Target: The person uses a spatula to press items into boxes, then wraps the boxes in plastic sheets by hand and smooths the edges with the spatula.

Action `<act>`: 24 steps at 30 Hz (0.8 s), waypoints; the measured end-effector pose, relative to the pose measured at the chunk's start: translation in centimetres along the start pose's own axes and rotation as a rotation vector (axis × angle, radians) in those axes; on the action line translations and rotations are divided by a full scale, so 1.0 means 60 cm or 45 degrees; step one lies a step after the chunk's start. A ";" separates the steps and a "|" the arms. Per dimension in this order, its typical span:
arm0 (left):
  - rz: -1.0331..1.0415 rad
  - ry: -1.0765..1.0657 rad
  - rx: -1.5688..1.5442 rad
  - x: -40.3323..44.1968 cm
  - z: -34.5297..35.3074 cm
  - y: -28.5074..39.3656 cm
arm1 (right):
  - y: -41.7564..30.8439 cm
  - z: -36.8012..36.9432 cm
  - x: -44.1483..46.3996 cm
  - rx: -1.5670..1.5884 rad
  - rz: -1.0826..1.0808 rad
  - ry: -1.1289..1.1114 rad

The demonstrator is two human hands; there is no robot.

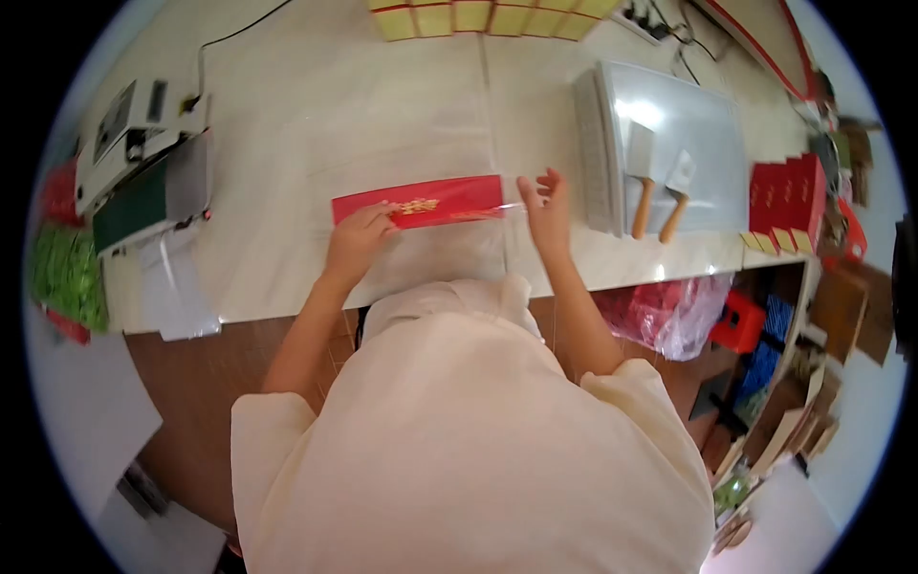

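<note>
A long red box (459, 194) with gold lettering lies slightly tilted on the pale table in front of me. Clear film shows along its lower right part and sticks out a little past the right end. My left hand (358, 239) holds the near edge of the box, left of the lettering, with its fingertips on the red face. Just beyond the right end is my right hand (547, 212), raised with thumb and fingers apart beside the clear film. I see nothing held in it.
On the right, two wooden-handled scrapers (674, 196) lie on a grey plastic container (708, 105). Red boxes (786, 196) stand beyond it. At left sits a machine (143, 163) with a cord. Yellow-and-red boxes (488, 17) line the back. Plastic-wrapped red material (669, 311) is below the table.
</note>
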State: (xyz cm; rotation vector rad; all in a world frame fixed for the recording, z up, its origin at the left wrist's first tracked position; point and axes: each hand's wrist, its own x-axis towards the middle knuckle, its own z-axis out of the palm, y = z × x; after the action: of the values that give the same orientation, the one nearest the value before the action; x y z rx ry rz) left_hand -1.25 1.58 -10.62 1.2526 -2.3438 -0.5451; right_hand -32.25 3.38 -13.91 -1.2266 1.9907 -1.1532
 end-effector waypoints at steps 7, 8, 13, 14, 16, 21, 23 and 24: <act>-0.059 0.078 -0.011 -0.006 0.014 0.013 | -0.015 0.013 0.003 0.234 0.434 -0.353; -0.068 0.082 -0.018 -0.008 0.014 0.013 | -0.011 0.017 0.001 0.234 0.426 -0.372; -0.021 0.093 0.029 -0.010 0.013 0.017 | -0.012 0.018 -0.002 0.336 0.457 -0.251; -0.019 0.092 0.025 -0.010 0.014 0.016 | -0.011 0.018 -0.003 0.331 0.454 -0.251; 0.001 0.101 0.046 -0.010 0.013 0.015 | -0.010 0.019 -0.003 0.355 0.463 -0.239; 0.035 0.110 0.081 -0.013 0.014 0.015 | -0.005 0.019 -0.002 0.409 0.471 -0.252; 0.003 0.095 0.040 -0.013 0.013 0.017 | -0.001 0.016 -0.001 0.421 0.482 -0.283; 0.008 0.097 0.033 -0.013 0.014 0.016 | -0.006 0.013 0.000 0.396 0.508 -0.250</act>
State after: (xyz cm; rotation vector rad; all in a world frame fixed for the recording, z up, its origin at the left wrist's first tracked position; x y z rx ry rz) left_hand -1.95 2.87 -10.99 1.2550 -2.2976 -0.4580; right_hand -31.47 3.00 -14.01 -0.7146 1.7274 -1.0449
